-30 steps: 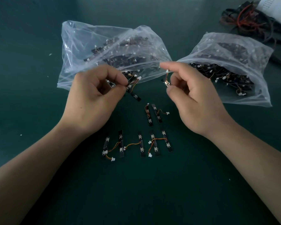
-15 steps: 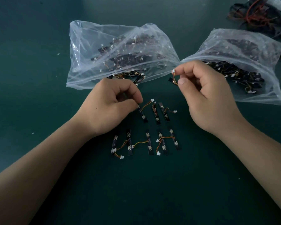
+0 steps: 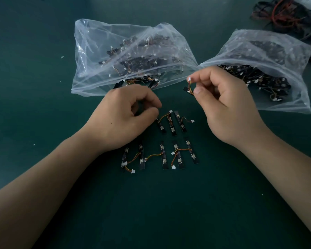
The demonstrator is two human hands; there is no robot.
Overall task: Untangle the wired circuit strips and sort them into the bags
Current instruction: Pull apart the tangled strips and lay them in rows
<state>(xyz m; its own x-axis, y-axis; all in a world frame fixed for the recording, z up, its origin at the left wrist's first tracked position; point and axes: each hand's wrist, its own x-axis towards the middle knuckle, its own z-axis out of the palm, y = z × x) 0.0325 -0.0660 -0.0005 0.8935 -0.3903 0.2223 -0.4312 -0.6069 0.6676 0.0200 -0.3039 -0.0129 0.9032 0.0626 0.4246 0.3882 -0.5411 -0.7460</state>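
Two clear plastic bags lie on a dark green table (image 3: 169, 212). The left bag (image 3: 90, 51) sits far away in the middle. The right bag (image 3: 298, 72) sits far away on the right. Both are full of black strips with thin wires (a few strips poke out of the left bag's mouth, on its near side). The corners of the two bags come together just past the right hand.

The right hand (image 3: 228, 108) is by the near edge of the right bag. Its thumb and first finger pinch a little strip (image 3: 187, 89) by its wire. A white plug sits at the top of the wire. The black end sticks out to the left.

The left hand (image 3: 120, 119) is just near the left bag's mouth. Its fingers are curled. Its thumb tip is right at the far end of the leftmost strip (image 3: 161, 127) on the table. I cannot tell if the hand is pinching that strip or has let it go.

More strips lie flat on the table between the two hands. The far row (image 3: 172, 126) has three strips side by side. The near row (image 3: 163, 159) has five. Orange and yellow wires with white plugs run from them.

A heap of red and black wires (image 3: 284, 17) lies in the far right corner.
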